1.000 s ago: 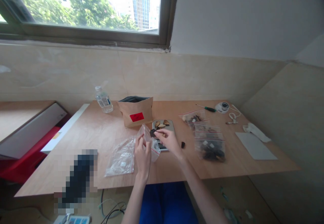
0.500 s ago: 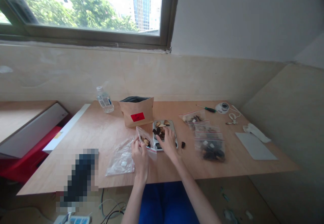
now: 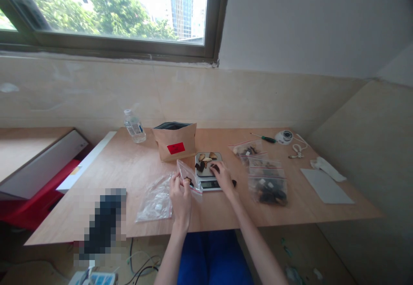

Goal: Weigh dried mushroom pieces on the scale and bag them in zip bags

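My left hand is closed on a small clear zip bag, which has a few dried slices low inside it. Beside it, a kitchen scale carries pale and dark dried slices that look like mushroom. My right hand reaches over the scale's right side, its fingers pinched on a dark dried slice at the plate. A flattened clear bag lies left of my left hand. One dark slice rests on the table, partly behind my right wrist.
An open brown paper pouch with a red label stands behind the scale, and a water bottle is further left. Filled zip bags, a screwdriver, a white camera and a white sheet lie to the right.
My right hand has shifted right and its fingers have closed, uncovering more of the scale's plate and display. The bag in my left hand has tilted, and fewer slices show in it.
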Tool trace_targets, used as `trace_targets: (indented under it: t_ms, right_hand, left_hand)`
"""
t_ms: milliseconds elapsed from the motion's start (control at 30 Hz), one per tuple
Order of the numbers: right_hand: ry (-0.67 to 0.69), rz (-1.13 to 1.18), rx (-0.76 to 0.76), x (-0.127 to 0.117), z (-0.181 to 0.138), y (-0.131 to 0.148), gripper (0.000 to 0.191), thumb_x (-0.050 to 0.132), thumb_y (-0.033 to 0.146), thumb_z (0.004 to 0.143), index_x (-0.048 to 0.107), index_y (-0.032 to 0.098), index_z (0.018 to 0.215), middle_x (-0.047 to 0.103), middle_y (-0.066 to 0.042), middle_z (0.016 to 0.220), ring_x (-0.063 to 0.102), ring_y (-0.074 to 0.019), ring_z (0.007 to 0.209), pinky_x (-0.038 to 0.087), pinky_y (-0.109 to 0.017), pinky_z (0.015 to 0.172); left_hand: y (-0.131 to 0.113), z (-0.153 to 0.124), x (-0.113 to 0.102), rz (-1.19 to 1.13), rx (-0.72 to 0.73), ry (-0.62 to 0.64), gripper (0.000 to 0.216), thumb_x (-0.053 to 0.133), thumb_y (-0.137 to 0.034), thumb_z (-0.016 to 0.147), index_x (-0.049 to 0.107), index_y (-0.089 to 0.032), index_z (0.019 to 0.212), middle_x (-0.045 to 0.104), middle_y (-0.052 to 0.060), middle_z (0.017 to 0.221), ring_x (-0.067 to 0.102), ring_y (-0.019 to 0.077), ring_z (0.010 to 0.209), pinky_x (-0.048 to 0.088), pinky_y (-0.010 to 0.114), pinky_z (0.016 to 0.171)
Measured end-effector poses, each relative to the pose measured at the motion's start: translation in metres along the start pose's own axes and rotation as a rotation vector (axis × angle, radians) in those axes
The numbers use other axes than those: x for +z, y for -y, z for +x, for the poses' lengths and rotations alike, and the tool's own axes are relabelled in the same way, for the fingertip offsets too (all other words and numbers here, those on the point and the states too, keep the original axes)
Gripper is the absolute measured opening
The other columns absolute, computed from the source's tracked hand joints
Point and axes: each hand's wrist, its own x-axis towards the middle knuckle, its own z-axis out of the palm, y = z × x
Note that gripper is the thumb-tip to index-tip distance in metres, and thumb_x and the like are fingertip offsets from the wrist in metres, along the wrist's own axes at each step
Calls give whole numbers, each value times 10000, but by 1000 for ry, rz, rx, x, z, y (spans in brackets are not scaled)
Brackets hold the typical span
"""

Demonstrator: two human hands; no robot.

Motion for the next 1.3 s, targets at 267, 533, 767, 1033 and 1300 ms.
trace_targets:
  t_ms: [267, 533, 767, 1033, 1300]
  right_hand:
    - [52, 362, 88, 5, 4, 80, 202, 603, 294, 786, 656, 177, 942, 651, -57, 930, 608, -160, 801, 486, -274, 736]
    - [124, 172, -118, 6, 4, 93, 262, 467, 274, 882, 580, 215, 1111, 596, -66, 1082, 570, -159, 918, 466, -287, 812]
    - [-51, -362, -19, 46, 20, 30, 322, 557, 313, 812, 568, 118, 1068, 570, -154, 1032, 476, -287, 1038, 410, -425, 879]
    - [-49, -406, -13, 48, 9, 8, 269, 564, 292, 814, 568, 127, 1027, 574, -134, 1027, 494, -270, 945, 403, -418, 860]
    - [-121, -152, 35, 27, 2, -7, 158, 563, 220, 778, 577, 170, 927, 595, -93, 951, 549, -238, 918, 438, -375, 835]
  left_hand:
    - [-3, -4, 9, 96, 17, 115, 206, 366, -247, 868, 550, -178, 928, 557, 109, 1100, 528, 236, 1037, 410, 403, 901]
    - [4, -2, 1, 70, -28, 24, 300, 291, -277, 897, 566, -171, 956, 580, 111, 1066, 526, 233, 1045, 410, 394, 903]
    - [0, -2, -2, 45, -16, 8, 287, 311, -264, 883, 577, -178, 947, 576, 106, 1098, 518, 227, 1074, 411, 379, 911]
    - [0, -5, -2, 67, 1, 30, 280, 318, -257, 879, 578, -167, 927, 583, 109, 1066, 534, 227, 1038, 420, 378, 891]
    - [2, -6, 0, 66, 0, 23, 271, 328, -271, 870, 579, -177, 910, 589, 115, 1075, 518, 245, 1091, 412, 398, 909]
